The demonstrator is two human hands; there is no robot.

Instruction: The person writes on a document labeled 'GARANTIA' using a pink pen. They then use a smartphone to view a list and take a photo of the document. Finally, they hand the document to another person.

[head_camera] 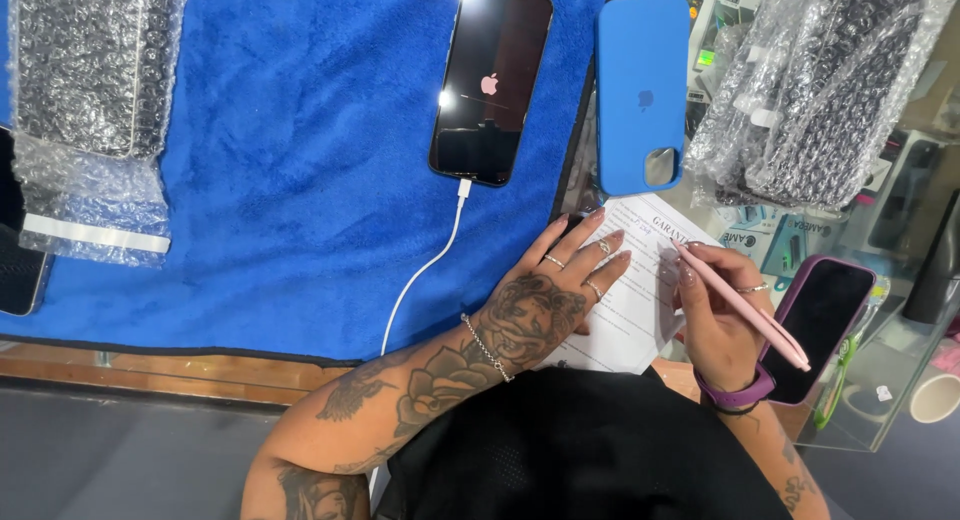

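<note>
1. A fluffy blue towel covers the upper left and centre of the frame, its nap soft and uneven, with a dark hem along its lower edge.
2. A glossy black phone lies on the towel at top centre, screen up and reflecting lamps, with a thin white cable plugged into its bottom end and curving down toward the lower centre.
3. A matte blue phone case, rounded at the corners with a camera cut-out, lies just right of the phone.
4. Crinkled bubble-wrap bags sit at the upper left and upper right.
5. The white paper form lies right of centre, flat, printed with lines, partly under both hands.
6. The left hand, tattooed and ringed, rests flat on the form with fingers spread, gripping nothing.
7. The right hand is curled around a slim pink pen, whose tip touches the form's upper part.
8. A dark phone in a purple case lies just right of that hand on a glass counter.
</note>
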